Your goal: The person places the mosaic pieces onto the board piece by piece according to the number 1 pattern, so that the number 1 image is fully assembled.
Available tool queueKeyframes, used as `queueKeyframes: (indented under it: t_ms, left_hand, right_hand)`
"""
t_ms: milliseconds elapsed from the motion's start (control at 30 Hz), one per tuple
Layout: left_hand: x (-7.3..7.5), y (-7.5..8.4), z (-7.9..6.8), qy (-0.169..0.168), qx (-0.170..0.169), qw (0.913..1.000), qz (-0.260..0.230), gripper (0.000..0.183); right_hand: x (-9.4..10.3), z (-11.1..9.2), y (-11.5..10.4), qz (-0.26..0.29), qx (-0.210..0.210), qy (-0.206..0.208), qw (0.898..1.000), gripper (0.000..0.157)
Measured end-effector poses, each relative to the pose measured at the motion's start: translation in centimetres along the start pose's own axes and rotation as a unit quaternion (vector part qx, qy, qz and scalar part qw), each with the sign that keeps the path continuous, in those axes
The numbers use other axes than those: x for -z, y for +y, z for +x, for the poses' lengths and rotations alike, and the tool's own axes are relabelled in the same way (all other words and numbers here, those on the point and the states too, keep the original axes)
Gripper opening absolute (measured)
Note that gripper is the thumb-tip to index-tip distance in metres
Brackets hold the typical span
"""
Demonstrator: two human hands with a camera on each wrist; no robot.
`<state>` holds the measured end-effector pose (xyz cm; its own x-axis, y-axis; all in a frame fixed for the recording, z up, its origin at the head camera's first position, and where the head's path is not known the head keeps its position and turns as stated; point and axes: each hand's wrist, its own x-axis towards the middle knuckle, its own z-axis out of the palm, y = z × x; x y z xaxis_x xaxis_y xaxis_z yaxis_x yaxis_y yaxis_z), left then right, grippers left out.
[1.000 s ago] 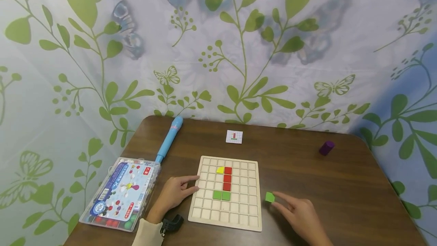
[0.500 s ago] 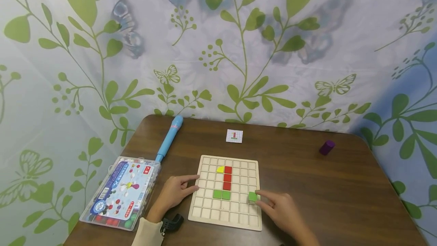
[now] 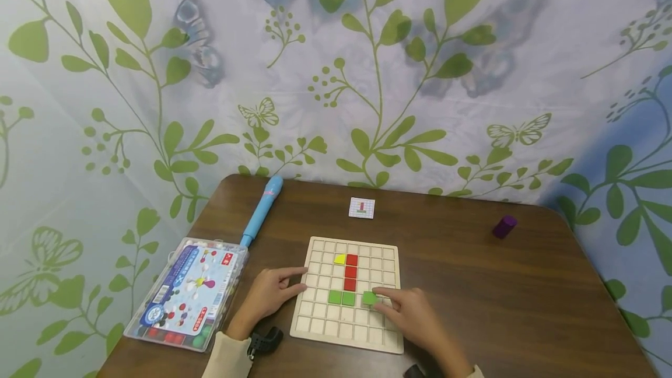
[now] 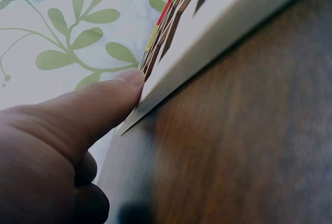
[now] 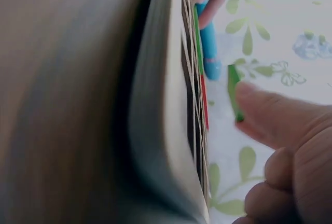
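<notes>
My right hand pinches a green square tile between thumb and forefinger, above the wooden grid board. In the right wrist view the tile is raised off the board's face. Two green tiles lie side by side in the grid, left of the held one. Over them runs a column of red tiles, with a yellow rounded piece beside its top. At the board's left edge, my left hand rests thumb and forefinger, both extended; the left wrist view shows a fingertip touching the rim.
A small pattern card lies behind the board. A clear case of coloured balls sits at left, with a blue microphone-shaped stick behind it. A purple cylinder is at the back right, near the patterned cloth wall.
My right hand has carried the green tile leftward from beside the board to over the grid, close to the two green tiles. My left hand has stayed at the board's edge.
</notes>
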<state>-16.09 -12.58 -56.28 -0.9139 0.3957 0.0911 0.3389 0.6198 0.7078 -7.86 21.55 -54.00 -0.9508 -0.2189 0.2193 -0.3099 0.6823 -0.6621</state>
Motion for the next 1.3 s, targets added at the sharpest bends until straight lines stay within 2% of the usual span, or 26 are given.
queueKeyframes:
  t_ms: [200, 367, 667, 933, 1167, 1300]
  left_hand:
    - [0.0, 0.1, 0.1, -0.003, -0.005, 1.0, -0.008, 0.035]
    - [0.0, 0.0, 0.1, -0.002, -0.003, 0.9999, -0.01, 0.035]
    - [0.1, 0.0, 0.0, -0.002, -0.003, 0.9999, -0.013, 0.035]
    - [0.0, -0.1, 0.0, -0.005, 0.001, 0.9999, -0.012, 0.035]
    - [0.1, 0.0, 0.0, -0.006, 0.003, 0.9999, -0.016, 0.036]
    - [0.1, 0.0, -0.1, -0.007, 0.002, 0.9998, -0.018, 0.036]
  right_hand:
    - [-1.5, 0.7, 0.5, 0.031, -0.006, -0.009, 0.999, 0.025]
    - [-1.8, 0.9, 0.6, 0.041, -0.007, -0.009, 0.999, 0.026]
    - [-1.8, 0.7, 0.3, -0.025, -0.008, -0.045, 0.999, 0.025]
    - [-2.2, 0.7, 0.4, -0.038, -0.006, -0.034, 0.999, 0.024]
    - [-2.3, 0.7, 0.3, -0.03, -0.024, -0.022, 0.999, 0.022]
    - [-2.3, 0.7, 0.3, -0.024, -0.018, -0.015, 0.999, 0.022]
